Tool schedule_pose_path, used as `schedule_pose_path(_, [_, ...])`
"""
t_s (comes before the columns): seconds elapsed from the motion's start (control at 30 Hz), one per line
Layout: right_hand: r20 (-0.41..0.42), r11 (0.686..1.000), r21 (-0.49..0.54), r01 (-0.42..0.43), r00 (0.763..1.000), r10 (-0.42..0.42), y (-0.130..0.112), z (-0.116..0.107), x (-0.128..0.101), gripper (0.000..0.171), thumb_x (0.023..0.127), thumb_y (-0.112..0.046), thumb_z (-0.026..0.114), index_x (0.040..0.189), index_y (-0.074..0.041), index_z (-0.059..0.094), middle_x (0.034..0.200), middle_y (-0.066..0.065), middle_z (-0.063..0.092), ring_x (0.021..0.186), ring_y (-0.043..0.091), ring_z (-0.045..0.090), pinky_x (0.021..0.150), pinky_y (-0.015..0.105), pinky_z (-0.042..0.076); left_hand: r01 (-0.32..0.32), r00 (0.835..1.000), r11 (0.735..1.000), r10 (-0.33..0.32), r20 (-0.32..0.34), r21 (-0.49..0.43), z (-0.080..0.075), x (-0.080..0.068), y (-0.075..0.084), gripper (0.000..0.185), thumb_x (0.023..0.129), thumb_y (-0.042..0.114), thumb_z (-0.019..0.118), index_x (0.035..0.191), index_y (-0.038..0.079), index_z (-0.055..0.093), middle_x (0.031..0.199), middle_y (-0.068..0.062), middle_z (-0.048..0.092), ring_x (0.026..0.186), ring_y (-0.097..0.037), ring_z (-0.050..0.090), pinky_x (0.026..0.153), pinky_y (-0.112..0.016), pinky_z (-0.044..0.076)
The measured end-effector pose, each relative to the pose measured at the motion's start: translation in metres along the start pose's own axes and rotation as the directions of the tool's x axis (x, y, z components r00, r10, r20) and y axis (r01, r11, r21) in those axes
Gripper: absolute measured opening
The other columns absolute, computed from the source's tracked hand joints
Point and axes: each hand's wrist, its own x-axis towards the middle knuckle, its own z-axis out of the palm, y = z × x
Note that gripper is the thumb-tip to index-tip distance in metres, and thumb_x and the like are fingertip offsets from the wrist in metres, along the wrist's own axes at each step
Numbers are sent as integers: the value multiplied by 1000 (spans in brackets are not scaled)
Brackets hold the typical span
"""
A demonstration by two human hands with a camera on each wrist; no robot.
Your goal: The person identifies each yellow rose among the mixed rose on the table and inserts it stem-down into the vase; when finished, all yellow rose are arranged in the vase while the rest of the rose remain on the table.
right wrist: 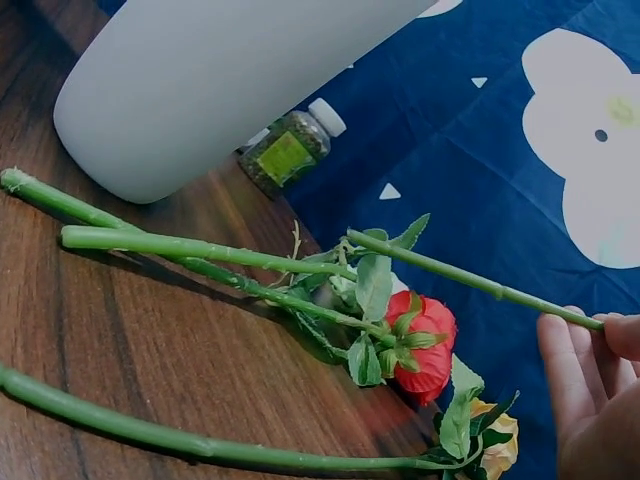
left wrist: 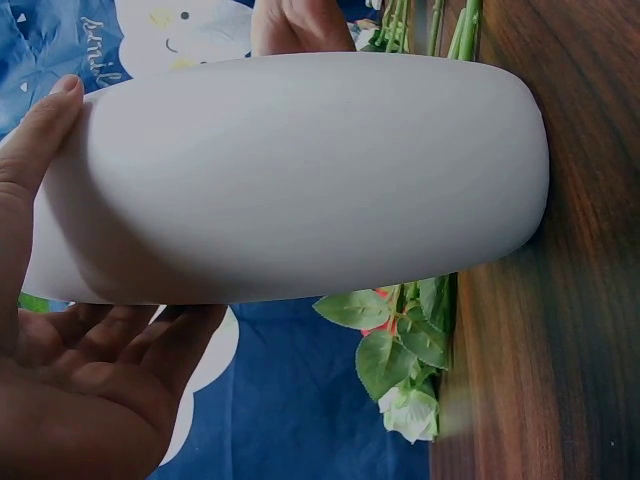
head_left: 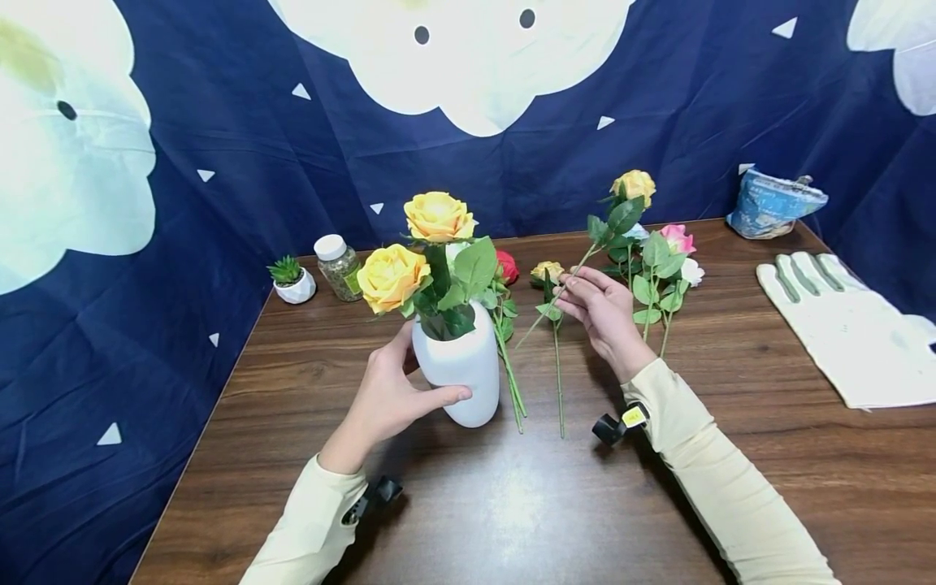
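My left hand (head_left: 391,390) grips a white vase (head_left: 468,382) near its upper part, thumb across the front and fingers behind. Two yellow roses (head_left: 439,217) with green leaves stand in the vase. In my right hand (head_left: 600,313) a yellow rose (head_left: 633,188) is pinched by its stem, bloom up and tilted right, the stem's lower end pointing toward the vase. The right wrist view shows that stem (right wrist: 480,284) between thumb and fingers, its cut end free. Another yellow rose (head_left: 547,271) lies on the table below the right hand. A red rose (right wrist: 424,345) lies beside the vase.
Pink (head_left: 678,239) and white flowers (head_left: 691,272) lie right of the right hand. A small potted succulent (head_left: 292,283) and a lidded jar (head_left: 339,268) stand at the back left. A blue pouch (head_left: 773,205) and a white glove (head_left: 855,333) are on the right.
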Motion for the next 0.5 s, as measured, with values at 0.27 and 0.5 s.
schedule_pose_path(0.27, [-75,991,82,109,992,-103,-2,2,2,28,103,10,50,92,-11,65,83,-1,74,72,10,73,71,23,63,-12,1000,1000,12,-4,-11,1,0,0,82,70,16,97,139,0,54,122,-12,71,108,-24,71,94,-43,60])
schedule_pose_path(0.5, [-118,974,141,178,980,-162,-5,6,-1,20,101,12,51,96,-4,62,82,2,74,73,14,73,71,25,63,-14,1000,1000,14,-4,-9,1,1,1,83,70,17,97,140,1,54,122,-11,71,109,-23,71,94,-41,60])
